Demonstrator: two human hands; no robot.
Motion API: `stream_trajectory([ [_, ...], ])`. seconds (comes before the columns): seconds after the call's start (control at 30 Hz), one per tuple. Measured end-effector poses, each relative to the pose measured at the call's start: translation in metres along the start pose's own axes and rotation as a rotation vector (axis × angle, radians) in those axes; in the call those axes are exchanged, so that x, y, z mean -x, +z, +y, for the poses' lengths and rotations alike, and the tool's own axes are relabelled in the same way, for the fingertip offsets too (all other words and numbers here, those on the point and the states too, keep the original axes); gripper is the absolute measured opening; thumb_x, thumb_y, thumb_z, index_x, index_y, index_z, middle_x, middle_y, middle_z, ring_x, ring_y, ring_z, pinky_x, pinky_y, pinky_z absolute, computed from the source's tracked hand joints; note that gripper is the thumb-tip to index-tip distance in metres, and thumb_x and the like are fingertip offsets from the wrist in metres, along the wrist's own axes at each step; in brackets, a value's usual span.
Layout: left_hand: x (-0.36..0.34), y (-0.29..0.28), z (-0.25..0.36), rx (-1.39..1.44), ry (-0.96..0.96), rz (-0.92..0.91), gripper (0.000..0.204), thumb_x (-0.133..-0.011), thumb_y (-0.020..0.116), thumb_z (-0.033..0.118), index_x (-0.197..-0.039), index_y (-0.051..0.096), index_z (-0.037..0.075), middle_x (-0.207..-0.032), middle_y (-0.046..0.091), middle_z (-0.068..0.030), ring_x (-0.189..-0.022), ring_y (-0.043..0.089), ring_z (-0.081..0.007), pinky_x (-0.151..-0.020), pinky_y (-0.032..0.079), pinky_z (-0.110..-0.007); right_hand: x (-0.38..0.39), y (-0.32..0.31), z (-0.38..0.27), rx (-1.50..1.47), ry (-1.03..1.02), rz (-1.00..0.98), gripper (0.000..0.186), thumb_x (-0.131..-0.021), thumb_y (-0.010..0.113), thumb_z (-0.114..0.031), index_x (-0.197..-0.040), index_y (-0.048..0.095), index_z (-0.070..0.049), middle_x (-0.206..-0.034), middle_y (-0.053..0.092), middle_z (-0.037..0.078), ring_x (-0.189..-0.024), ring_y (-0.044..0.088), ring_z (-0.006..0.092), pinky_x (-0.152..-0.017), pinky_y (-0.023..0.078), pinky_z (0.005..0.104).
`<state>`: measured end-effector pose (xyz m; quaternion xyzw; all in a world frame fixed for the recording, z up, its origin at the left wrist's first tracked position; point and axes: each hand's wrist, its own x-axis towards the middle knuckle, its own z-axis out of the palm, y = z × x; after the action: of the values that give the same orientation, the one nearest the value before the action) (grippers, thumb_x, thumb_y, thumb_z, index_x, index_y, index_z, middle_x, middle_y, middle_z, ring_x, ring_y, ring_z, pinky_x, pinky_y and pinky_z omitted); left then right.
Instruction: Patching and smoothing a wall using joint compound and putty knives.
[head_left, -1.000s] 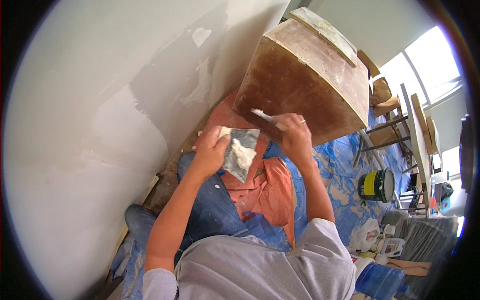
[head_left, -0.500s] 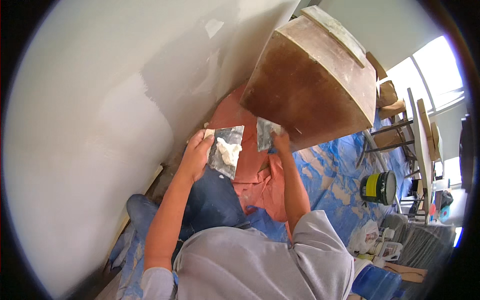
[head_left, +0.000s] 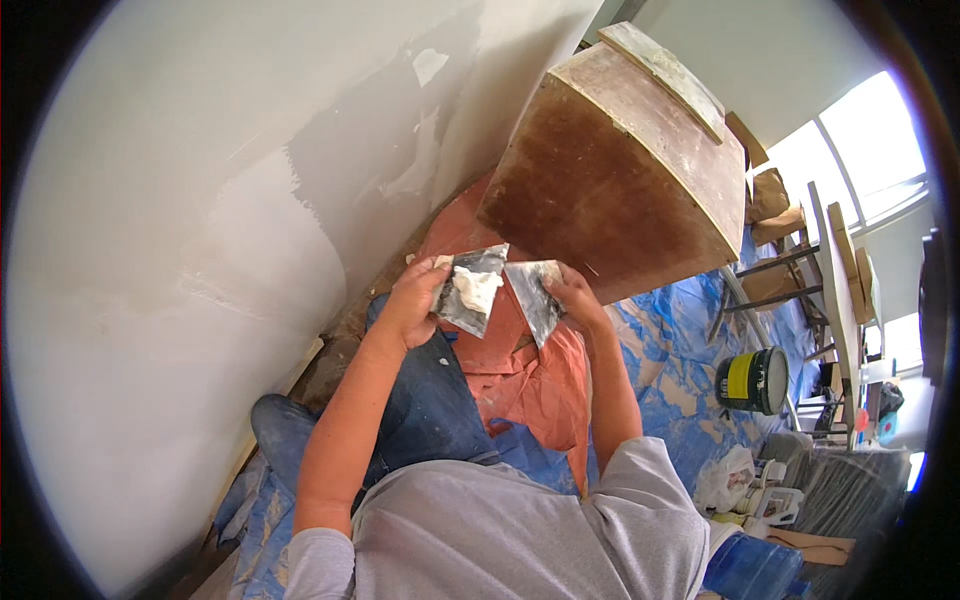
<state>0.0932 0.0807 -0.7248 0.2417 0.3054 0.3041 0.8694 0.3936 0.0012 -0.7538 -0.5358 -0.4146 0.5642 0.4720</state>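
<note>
My left hand (head_left: 412,304) grips a flat metal putty knife (head_left: 462,318) with a wide, grey-smeared blade. A lump of white putty (head_left: 478,288) sits on that blade. In my right hand (head_left: 578,298) is a second wide putty knife (head_left: 537,300), its blade smeared grey and tilted down. The two blades face each other a short gap apart, above an orange sheet. Left of my hands stands a pale wall (head_left: 200,260) with a darker grey patch (head_left: 365,140) and lighter smears. My fingers hide most of both handles.
A large brown wooden box (head_left: 610,180) stands just beyond my hands. Crumpled orange sheeting (head_left: 535,385) and blue sheeting (head_left: 660,350) cover the floor. To the right are a dark bucket with a yellow label (head_left: 745,380), a table (head_left: 838,280), jugs (head_left: 778,503) and a blue water bottle (head_left: 750,567).
My right hand has turned its putty knife so the blade slants down toward the left one. The left putty knife has tilted and shifted slightly right with its putty.
</note>
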Motion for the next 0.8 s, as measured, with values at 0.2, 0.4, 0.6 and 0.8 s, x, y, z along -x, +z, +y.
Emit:
stream_trajectory([
  [0.2, 0.011, 0.009, 0.014, -0.126, 0.061, 0.081, 0.021, -0.104, 0.051, 0.018, -0.120, 0.060, 0.007, -0.107, 0.070, -0.0046, -0.093, 0.071, -0.0161, -0.080, 0.059, -0.032, 0.042, 0.019, -0.068, 0.651, -0.436, 0.283, 0.017, -0.087, 0.068, -0.006, -0.104, 0.071, -0.005, -0.090, 0.066, 0.003, -0.083, 0.061, 0.0162, -0.074, 0.049, 0.0314],
  [0.4, -0.002, -0.002, -0.005, -0.316, 0.297, 0.122, 0.021, -0.105, 0.050, 0.019, -0.117, 0.057, 0.004, -0.103, 0.064, -0.0042, -0.089, 0.062, -0.0114, -0.073, 0.054, -0.032, 0.038, 0.060, -0.108, 1.331, -0.791, 0.136, 0.033, -0.074, 0.071, 0.000, -0.103, 0.077, -0.015, -0.091, 0.061, 0.006, -0.087, 0.062, 0.0268, -0.072, 0.052, 0.0416],
  [0.6, 0.027, -0.009, 0.013, -0.304, 0.214, 0.225, 0.022, -0.104, 0.050, 0.017, -0.120, 0.057, 0.004, -0.106, 0.065, -0.0047, -0.092, 0.063, -0.0116, -0.076, 0.053, -0.031, -0.047, 0.006, -0.007, 0.448, -0.408, 0.267, 0.024, -0.084, 0.067, -0.006, -0.107, 0.073, -0.008, -0.101, 0.071, 0.013, -0.092, 0.068, 0.0324, -0.083, 0.056, 0.0412],
  [0.8, 0.052, -0.030, 0.038, -0.076, 0.286, 0.248, 0.028, -0.103, 0.052, 0.015, -0.129, 0.056, 0.005, -0.109, 0.069, -0.0054, -0.090, 0.069, -0.0149, -0.071, 0.056, -0.031, -0.099, -0.055, 0.184, 1.236, 0.164, 0.588, 0.033, -0.087, 0.070, -0.022, -0.111, 0.070, -0.001, -0.107, 0.074, 0.017, -0.097, 0.071, 0.0332, -0.088, 0.056, 0.0441],
])
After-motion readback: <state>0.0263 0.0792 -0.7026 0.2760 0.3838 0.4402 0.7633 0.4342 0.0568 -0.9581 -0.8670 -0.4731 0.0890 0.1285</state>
